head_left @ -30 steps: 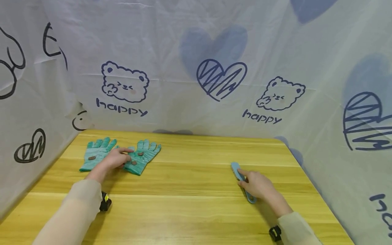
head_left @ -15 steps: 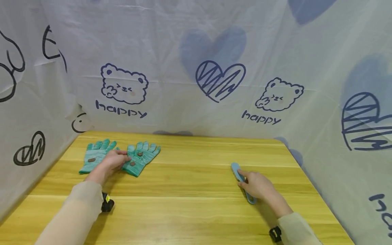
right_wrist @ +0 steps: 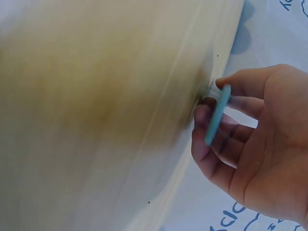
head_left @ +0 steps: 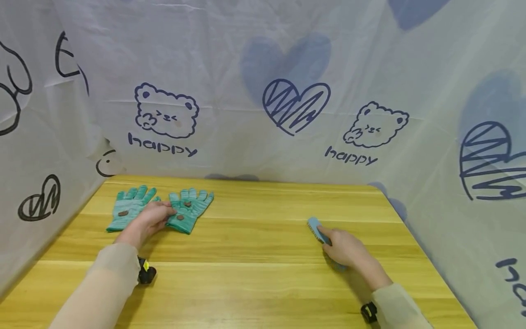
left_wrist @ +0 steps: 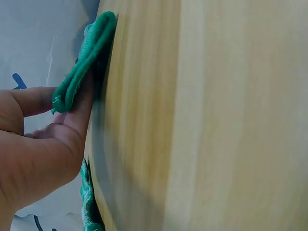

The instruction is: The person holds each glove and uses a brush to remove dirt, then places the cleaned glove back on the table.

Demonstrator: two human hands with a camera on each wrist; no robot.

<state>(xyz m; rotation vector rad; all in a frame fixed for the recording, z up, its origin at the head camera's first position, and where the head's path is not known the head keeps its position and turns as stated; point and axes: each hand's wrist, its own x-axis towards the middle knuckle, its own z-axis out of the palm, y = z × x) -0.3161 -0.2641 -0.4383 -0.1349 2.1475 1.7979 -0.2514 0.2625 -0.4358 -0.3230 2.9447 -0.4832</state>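
My left hand (head_left: 153, 218) pinches the near glove at its left edge. This teal knit glove (head_left: 186, 214) lies palm-side with two brown patches on it. In the left wrist view its folded cuff (left_wrist: 89, 60) sits between thumb and fingers, a little raised off the wood. Left of that hand lies a second teal glove (head_left: 125, 211) with one brown patch, partly covered by the hand. At the right, my right hand (head_left: 345, 247) grips a light blue brush (head_left: 314, 226), bristles toward the left. The right wrist view shows fingers curled round the brush handle (right_wrist: 217, 118).
The yellow wooden table (head_left: 246, 283) stretches between both hands. White cloth (head_left: 230, 91) with blue hearts and bears hangs behind it and along both sides. Each wrist wears a small black device (head_left: 146, 272).
The left hand's fingers have gone from lying over the right-hand glove to pinching its left edge, and the glove has shifted slightly. The brush has turned and lifted a little in the right hand.
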